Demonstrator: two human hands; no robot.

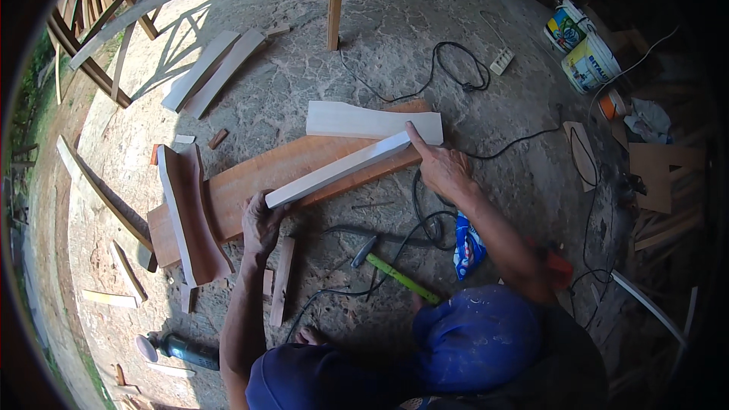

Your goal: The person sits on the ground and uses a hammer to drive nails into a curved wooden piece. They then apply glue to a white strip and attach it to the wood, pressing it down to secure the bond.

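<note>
My left hand [262, 226] is closed around the near end of a long pale wooden strip [334, 171], which slants away to the right. At the strip's far end, my right hand [448, 172] lays its stretched index finger on the wood; its other fingers are partly hidden. Under the strip lies a wide reddish-brown board [250, 182] on the ground. A flat, pale shaped wood piece [357, 120] rests on the board's far right part. Across its left part stands a curved wood piece [190, 216] with a hollowed side.
A hammer [401, 278] with a green handle lies near my knees, beside a black cable [414, 224] and a blue packet [468, 247]. At lower left is an angle grinder [190, 351]. Two planks [216, 72] lie farther off, below a wooden frame [334, 7]. Paint buckets [591, 63] stand at right.
</note>
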